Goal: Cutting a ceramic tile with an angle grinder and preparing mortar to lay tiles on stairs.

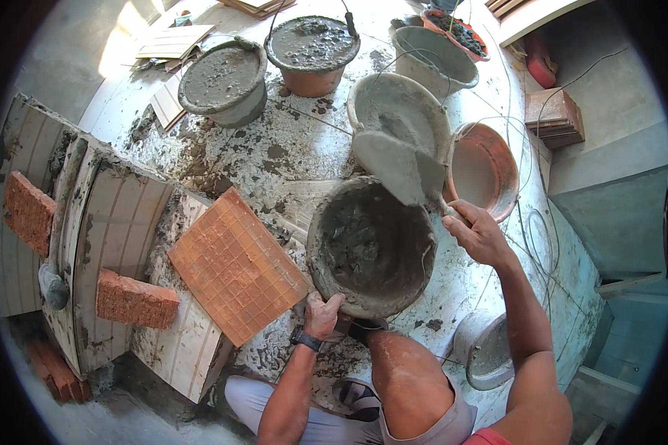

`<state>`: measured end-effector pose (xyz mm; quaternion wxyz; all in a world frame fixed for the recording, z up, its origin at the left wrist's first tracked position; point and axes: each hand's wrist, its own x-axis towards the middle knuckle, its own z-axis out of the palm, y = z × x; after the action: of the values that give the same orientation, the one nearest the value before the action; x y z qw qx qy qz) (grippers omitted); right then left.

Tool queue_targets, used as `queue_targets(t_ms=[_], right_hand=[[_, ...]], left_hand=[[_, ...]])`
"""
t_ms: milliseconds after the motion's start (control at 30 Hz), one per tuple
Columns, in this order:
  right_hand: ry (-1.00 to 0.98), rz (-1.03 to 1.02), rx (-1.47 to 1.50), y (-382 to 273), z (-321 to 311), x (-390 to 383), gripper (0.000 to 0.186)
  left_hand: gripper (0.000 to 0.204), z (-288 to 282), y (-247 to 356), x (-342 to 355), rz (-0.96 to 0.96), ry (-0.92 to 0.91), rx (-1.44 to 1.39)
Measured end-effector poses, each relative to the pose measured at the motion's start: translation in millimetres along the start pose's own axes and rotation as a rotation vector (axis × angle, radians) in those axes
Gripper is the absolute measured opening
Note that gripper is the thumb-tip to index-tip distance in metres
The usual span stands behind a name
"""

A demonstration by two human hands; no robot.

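Observation:
My right hand is closed round the handle of a trowel. Its grey, mortar-coated blade points left, over the far rim of a mortar-caked bucket and the near edge of a pale basin. Inside the bucket, wet grey mortar lies low and clings to the walls. Fingers bent, my left hand grips the bucket's near-left rim. Just left of that hand, an orange-brown tile lies with its ridged grid back facing up, one corner close to the bucket.
Two buckets full of mortar, one grey and one orange, stand at the back. An orange basin sits beyond my right hand. Tiled steps on the left carry brick pieces and a mallet. Loose wire trails at right.

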<state>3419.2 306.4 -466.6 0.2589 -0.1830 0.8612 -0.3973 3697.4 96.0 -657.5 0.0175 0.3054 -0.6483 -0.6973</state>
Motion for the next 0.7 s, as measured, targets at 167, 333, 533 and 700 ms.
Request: queue_targets(t_ms=[167,333,533,700], right_hand=[[-0.357,0.026,-0.16,1,-27,23,0.042],[-0.725,0.24,-0.148,-1,-36,57,0.045],[-0.78,0.309,-0.29,9,-62,68,0.042],[-0.76,0.305,-0.371,11,-75,59,0.045]], left_hand=[[0.017,-15,-4,0,0.127,0.088,0.201],[0.033,-25,-29,2,0.003,0.258,-0.052],[0.028,-5,25,2,-0.062,0.114,-0.176],[0.03,-10,5,8,0.035,0.159,-0.129]])
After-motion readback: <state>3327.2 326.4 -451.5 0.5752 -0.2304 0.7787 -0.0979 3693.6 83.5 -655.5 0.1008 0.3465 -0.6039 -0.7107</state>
